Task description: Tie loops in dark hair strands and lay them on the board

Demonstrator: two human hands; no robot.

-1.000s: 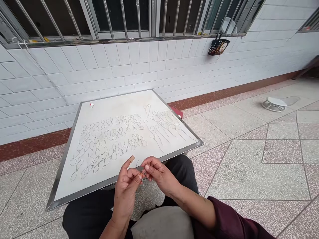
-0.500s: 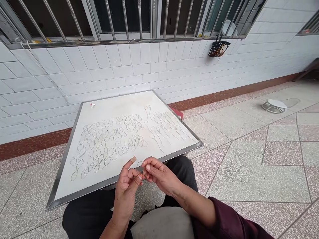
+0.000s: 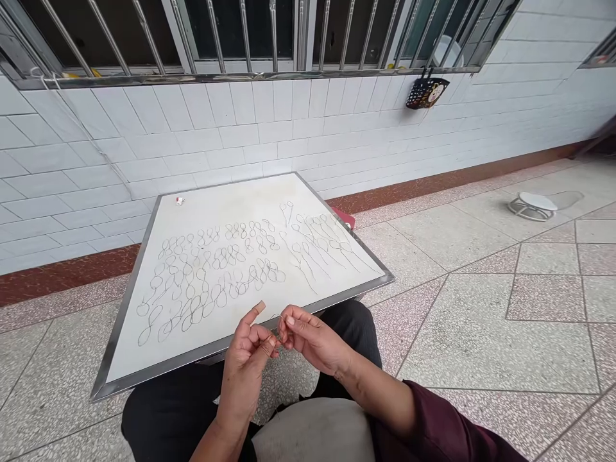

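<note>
My left hand [image 3: 246,359] and my right hand [image 3: 310,339] meet over the near edge of a white board [image 3: 231,199] with a metal rim. Thumb and index finger of each are pinched together, fingertips almost touching. Between them runs a thin wire, mostly hidden by the fingers; only a faint curve shows beside the right fingertips. A tan wrap covers one raised left fingertip. On the board lie rows of dark wire loops [image 3: 192,312], many twisted into figure eights. Farther right are wire pieces [image 3: 308,276] with one small loop and long straight tails.
A small red-and-white object [image 3: 179,201] sits at the board's far left corner. Behind stands a white tiled wall [image 3: 269,131] with a barred window and a hanging black basket [image 3: 426,93]. A low white stool [image 3: 533,204] stands on the floor at right. My knees are under the board.
My right fingertips have shifted slightly right, away from the left ones, widening the gap a little. The left hand keeps its pinch. The view has moved slightly; the laid-out loops look unchanged.
</note>
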